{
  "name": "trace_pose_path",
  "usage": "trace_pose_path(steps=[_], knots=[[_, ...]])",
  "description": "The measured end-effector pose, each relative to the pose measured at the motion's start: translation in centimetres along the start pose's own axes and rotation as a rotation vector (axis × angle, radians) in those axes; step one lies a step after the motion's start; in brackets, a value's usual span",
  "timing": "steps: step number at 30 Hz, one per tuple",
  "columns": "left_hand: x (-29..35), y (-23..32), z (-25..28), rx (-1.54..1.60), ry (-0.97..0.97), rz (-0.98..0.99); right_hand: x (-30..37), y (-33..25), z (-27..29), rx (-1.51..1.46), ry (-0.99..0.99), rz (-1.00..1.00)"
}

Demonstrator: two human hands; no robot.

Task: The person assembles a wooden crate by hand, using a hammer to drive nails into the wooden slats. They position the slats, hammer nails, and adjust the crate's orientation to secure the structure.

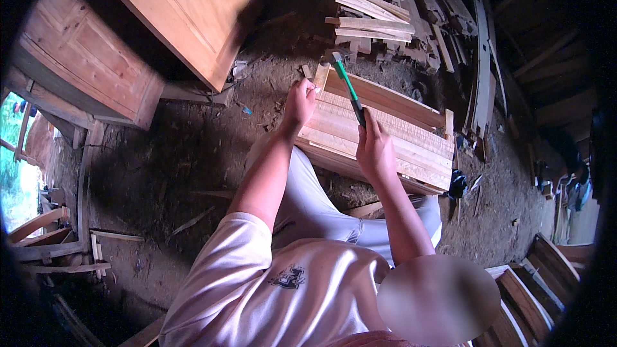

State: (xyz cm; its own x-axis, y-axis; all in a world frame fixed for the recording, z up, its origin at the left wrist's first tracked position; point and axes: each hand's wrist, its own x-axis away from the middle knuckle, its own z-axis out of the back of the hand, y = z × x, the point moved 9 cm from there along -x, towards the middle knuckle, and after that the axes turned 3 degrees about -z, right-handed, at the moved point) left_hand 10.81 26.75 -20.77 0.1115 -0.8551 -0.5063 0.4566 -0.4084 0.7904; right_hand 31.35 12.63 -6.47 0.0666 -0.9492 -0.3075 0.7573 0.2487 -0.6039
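Observation:
A slatted wooden panel (411, 148) rests across my knees, tilted above the dirt floor. My left hand (301, 99) presses down on its far left corner, fingers curled near the end of a slat. My right hand (375, 148) is closed around the dark grip of a green-handled hammer (346, 83). The hammer points up and away from me, its head (336, 56) raised above the panel's far edge.
Large wooden door panels (186, 6) lean at the upper left. A heap of cut slats (373, 16) lies beyond the panel, and long planks (482, 58) stand at the right. A small black object (457, 185) sits on the dirt by the panel's right end.

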Motion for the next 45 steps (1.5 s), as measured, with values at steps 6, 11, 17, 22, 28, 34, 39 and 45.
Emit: trace_pose_path(steps=[6, 11, 17, 22, 28, 34, 39, 45], knots=[[0.2, 0.0, 0.3, -0.006, 0.029, 0.037, 0.6, 1.2, -2.4, 0.139, -0.19, -0.084], [0.2, 2.1, 0.1, -0.036, 0.027, -0.033, 0.8, -0.5, -0.3, 0.032, 0.031, 0.042], [0.0, 0.5, 0.3, -0.011, 0.044, -0.084, 1.0, 0.8, -3.4, 0.263, -0.224, -0.059], [0.1, 0.3, -0.4, -0.068, 0.024, -0.108, 0.7, -0.9, -0.5, 0.063, -0.004, 0.011], [0.1, 0.9, -0.3, -0.073, -0.033, 0.015, 1.4, -0.3, -1.7, 0.176, -0.037, -0.028], [-0.5, 1.3, 0.0, 0.017, -0.027, -0.067, 1.1, -1.7, 0.1, 0.066, 0.056, 0.023], [0.1, 0.5, -0.4, -0.03, -0.033, 0.025, 1.4, -0.7, -1.7, 0.117, -0.016, -0.043], [0.4, 0.5, -0.2, 0.02, 0.002, -0.057, 1.5, -1.0, -1.2, 0.062, -0.057, -0.037]])
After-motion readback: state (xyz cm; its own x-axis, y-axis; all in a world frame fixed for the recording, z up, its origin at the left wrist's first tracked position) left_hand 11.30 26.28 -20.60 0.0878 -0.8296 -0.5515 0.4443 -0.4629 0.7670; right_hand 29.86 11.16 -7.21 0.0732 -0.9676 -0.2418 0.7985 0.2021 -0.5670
